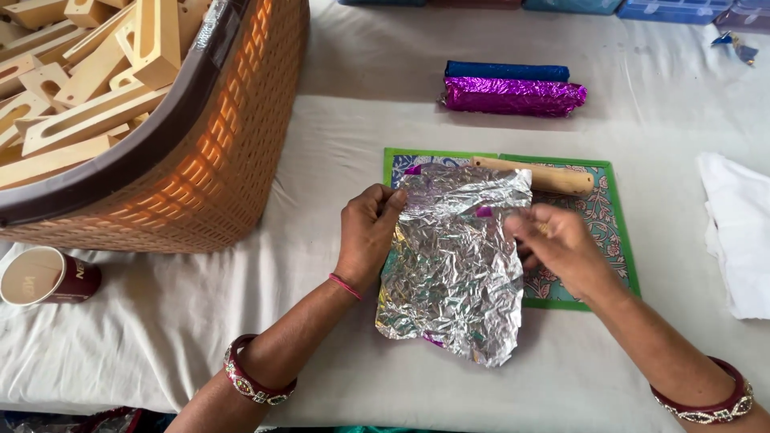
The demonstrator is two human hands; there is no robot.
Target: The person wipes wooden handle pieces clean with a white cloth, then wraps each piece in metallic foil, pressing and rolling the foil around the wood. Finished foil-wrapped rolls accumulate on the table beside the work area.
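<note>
Both hands (461,236) pinching crinkled silver foil (453,269), wooden roller (536,175) seemingly underneath

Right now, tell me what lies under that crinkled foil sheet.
Under the foil sheet lies a green-bordered patterned mat; a wooden piece pokes out at its top edge. How far that piece runs underneath is hidden.

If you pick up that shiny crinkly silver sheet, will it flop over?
Probably floppy: the silver sheet looks thin and crumpled, its edges bent. Likely very light, since the left hand and right hand pinch only its edges. It may tear easily.
</note>
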